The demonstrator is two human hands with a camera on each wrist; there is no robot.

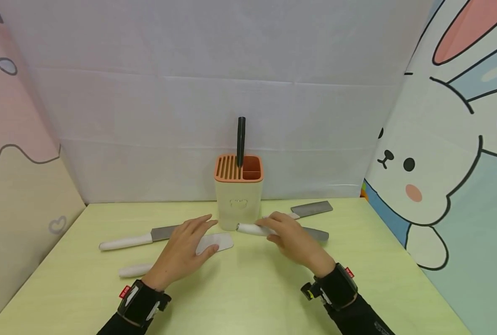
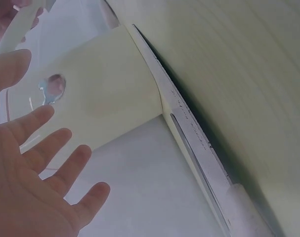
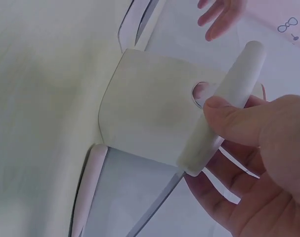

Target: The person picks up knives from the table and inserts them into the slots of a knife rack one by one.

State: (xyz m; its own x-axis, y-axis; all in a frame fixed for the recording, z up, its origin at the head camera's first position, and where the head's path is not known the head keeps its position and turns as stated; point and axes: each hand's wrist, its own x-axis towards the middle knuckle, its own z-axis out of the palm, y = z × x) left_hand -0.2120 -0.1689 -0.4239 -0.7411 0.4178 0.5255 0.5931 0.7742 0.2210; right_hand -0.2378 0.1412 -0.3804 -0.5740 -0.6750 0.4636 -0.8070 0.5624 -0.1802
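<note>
The right hand [image 1: 292, 237] is holding a white-handled knife [image 1: 252, 229], thumb and fingers closing round the handle; its butt end is pointing toward the knife holder [image 1: 238, 204] and its grey blade is extending right. The left hand [image 1: 183, 251] is holding nothing, its fingers spreading wide above a white-bladed knife [image 1: 221, 240] and a grey-bladed knife [image 1: 124, 243]. Another knife [image 1: 312, 209] is lying on the table [image 1: 248, 302] beyond the right hand. The step in hand seems to be gripping the knife up off the table; any next move is probably calling for a steady grip, with the blade staying clear of the left hand.

The head view alone is showing the holder's slotted orange top [image 1: 230, 168] and the black handle [image 1: 241, 139] standing in it. The right wrist view is revealing the thumb [image 3: 234, 118] pressing opposite the fingers, while the left wrist view is showing the left palm touching no knife.
</note>
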